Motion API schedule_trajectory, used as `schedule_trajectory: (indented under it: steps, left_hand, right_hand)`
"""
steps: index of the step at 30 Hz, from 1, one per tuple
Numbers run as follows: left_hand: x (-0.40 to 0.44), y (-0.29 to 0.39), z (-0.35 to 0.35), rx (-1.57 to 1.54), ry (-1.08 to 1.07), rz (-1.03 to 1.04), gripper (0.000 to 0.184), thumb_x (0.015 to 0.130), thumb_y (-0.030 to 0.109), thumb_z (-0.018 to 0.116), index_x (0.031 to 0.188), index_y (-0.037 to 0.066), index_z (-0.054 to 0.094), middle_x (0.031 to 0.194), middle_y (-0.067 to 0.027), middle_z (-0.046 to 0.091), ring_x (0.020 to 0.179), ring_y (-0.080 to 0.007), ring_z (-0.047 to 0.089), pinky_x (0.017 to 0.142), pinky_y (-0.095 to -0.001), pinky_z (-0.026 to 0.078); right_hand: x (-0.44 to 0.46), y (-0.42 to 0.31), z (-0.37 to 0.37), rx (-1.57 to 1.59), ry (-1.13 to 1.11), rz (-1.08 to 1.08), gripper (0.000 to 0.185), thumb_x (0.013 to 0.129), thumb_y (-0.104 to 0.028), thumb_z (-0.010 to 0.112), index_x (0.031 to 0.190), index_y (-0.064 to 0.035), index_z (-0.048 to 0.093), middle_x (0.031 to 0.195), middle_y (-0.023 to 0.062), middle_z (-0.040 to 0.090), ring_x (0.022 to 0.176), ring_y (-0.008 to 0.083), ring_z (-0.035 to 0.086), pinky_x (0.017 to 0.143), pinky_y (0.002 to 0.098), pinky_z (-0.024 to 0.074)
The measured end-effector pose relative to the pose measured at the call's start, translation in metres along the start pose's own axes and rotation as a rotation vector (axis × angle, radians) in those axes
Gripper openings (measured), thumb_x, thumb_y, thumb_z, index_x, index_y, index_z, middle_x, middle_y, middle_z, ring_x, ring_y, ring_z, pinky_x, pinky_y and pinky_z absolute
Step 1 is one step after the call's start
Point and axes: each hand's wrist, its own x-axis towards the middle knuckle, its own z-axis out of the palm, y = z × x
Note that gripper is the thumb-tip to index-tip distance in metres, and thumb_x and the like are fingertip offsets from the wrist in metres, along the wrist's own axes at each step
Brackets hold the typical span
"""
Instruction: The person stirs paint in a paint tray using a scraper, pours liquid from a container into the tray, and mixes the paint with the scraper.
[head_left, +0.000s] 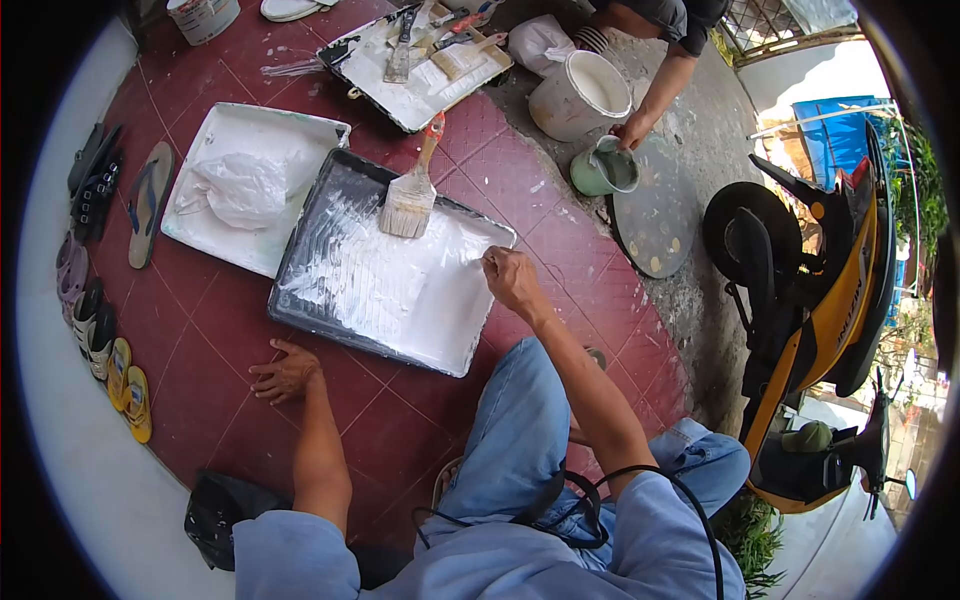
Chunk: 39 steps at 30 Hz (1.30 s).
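A dark paint tray (335, 200) lies on the floor before me, its bottom coated with wet white paint. My right hand (515, 282) is closed at the tray's right rim, fingers curled over the edge; the fingertips are partly hidden. Resting across the tray's far edge is a wide paintbrush (409, 200) with white-caked bristles and a reddish handle. My left hand (287, 372) is empty, its fingers spread on the red tiles just left of the tray's near corner. A white tray (190, 225) holding a crumpled plastic bag (240, 190) sits partly against the dark tray.
Another tray (450, 85) carries brushes and scrapers at the back. Another person's hand (632, 130) grips a green pail (605, 168) near a white bucket (560, 100). Sandals and shoes (135, 390) line the left wall; a yellow-black motorbike (830, 300) stands right.
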Motion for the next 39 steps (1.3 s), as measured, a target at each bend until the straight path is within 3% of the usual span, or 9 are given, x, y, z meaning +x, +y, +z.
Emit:
schedule_trajectory:
  steps: [4, 8, 11, 14, 20, 21, 25, 32, 39]
  left_hand:
    - [0.0, 0.001, -0.005, -0.021, -0.026, 0.005, 0.088, 0.09, 0.066, 0.037, 0.146, -0.001, 0.028, 0.146, -0.0363, 0.025, 0.139, -0.0495, 0.02, 0.108, -0.0644, 0.022]
    - [0.0, 0.0, 0.002, -0.047, -0.006, 0.002, 0.089, 0.089, 0.066, 0.038, 0.146, -0.001, 0.028, 0.146, -0.0369, 0.024, 0.139, -0.0502, 0.019, 0.108, -0.0643, 0.022]
    - [0.001, -0.001, 0.0, -0.051, -0.011, -0.001, 0.089, 0.089, 0.066, 0.039, 0.146, -0.002, 0.028, 0.146, -0.0377, 0.023, 0.139, -0.0502, 0.019, 0.108, -0.064, 0.021]
    - [-0.001, 0.0, 0.002, -0.062, -0.004, -0.003, 0.09, 0.088, 0.066, 0.039, 0.145, -0.002, 0.028, 0.146, -0.0384, 0.023, 0.139, -0.0502, 0.019, 0.108, -0.0638, 0.021]
    - [0.0, 0.0, 0.001, -0.062, -0.021, -0.005, 0.09, 0.089, 0.066, 0.039, 0.146, -0.003, 0.027, 0.146, -0.0383, 0.022, 0.139, -0.0505, 0.019, 0.109, -0.0639, 0.02]
    - [0.0, 0.001, 0.0, -0.06, -0.028, -0.007, 0.09, 0.089, 0.066, 0.039, 0.146, -0.003, 0.027, 0.146, -0.0382, 0.022, 0.139, -0.0505, 0.019, 0.109, -0.0639, 0.02]
    - [0.0, 0.003, 0.0, -0.063, -0.022, -0.004, 0.09, 0.089, 0.065, 0.039, 0.146, -0.003, 0.027, 0.146, -0.0381, 0.022, 0.139, -0.0504, 0.018, 0.109, -0.0634, 0.02]
    - [-0.002, 0.003, -0.004, -0.082, -0.062, -0.018, 0.09, 0.089, 0.065, 0.039, 0.147, -0.003, 0.024, 0.147, -0.0381, 0.021, 0.14, -0.05, 0.016, 0.11, -0.0631, 0.017]
    - [-0.002, 0.004, -0.008, -0.113, -0.063, -0.022, 0.091, 0.088, 0.065, 0.039, 0.146, -0.004, 0.024, 0.147, -0.0388, 0.02, 0.141, -0.0497, 0.015, 0.111, -0.0626, 0.014]
  right_hand:
    - [0.013, -0.004, -0.006, 0.158, -0.059, 0.048, 0.018, 0.085, -0.018, 0.061, 0.081, -0.0018, 0.065, 0.073, 0.0192, 0.065, 0.072, 0.0393, 0.064, 0.062, 0.0457, 0.0487]
    - [0.016, 0.011, 0.0, 0.073, 0.102, 0.127, 0.015, 0.084, -0.017, 0.062, 0.081, -0.0021, 0.065, 0.076, 0.0197, 0.065, 0.07, 0.0389, 0.064, 0.062, 0.0449, 0.0488]
    - [-0.007, -0.006, -0.008, -0.031, -0.047, 0.056, 0.015, 0.085, -0.016, 0.061, 0.082, -0.0022, 0.065, 0.074, 0.0194, 0.064, 0.07, 0.0385, 0.064, 0.062, 0.0448, 0.0488]
    - [-0.007, -0.006, -0.008, 0.079, -0.096, -0.043, 0.014, 0.085, -0.016, 0.06, 0.083, -0.0025, 0.065, 0.072, 0.0189, 0.064, 0.07, 0.0382, 0.064, 0.062, 0.0449, 0.0489]
    - [0.008, 0.013, -0.009, -0.027, 0.01, 0.144, 0.014, 0.085, -0.016, 0.06, 0.086, -0.004, 0.066, 0.073, 0.0181, 0.065, 0.069, 0.0379, 0.064, 0.062, 0.0439, 0.0494]
    - [0.0, 0.008, -0.007, 0.012, 0.042, 0.09, 0.014, 0.086, -0.017, 0.059, 0.085, -0.0042, 0.066, 0.073, 0.0184, 0.065, 0.07, 0.0379, 0.064, 0.063, 0.0437, 0.0493]
    - [0.001, -0.005, -0.008, 0.092, -0.12, 0.014, 0.016, 0.087, -0.019, 0.06, 0.087, -0.0044, 0.067, 0.076, 0.0181, 0.066, 0.072, 0.037, 0.065, 0.066, 0.0433, 0.0491]
    - [0.022, 0.004, -0.001, 0.021, 0.104, 0.167, 0.019, 0.088, -0.022, 0.06, 0.088, -0.0052, 0.068, 0.071, 0.0185, 0.065, 0.068, 0.0375, 0.064, 0.064, 0.0437, 0.0486]
    - [-0.018, -0.028, 0.009, 0.055, 0.038, -0.056, 0.014, 0.089, -0.017, 0.059, 0.09, -0.0048, 0.067, 0.08, 0.0166, 0.067, 0.072, 0.0362, 0.065, 0.063, 0.0428, 0.0497]
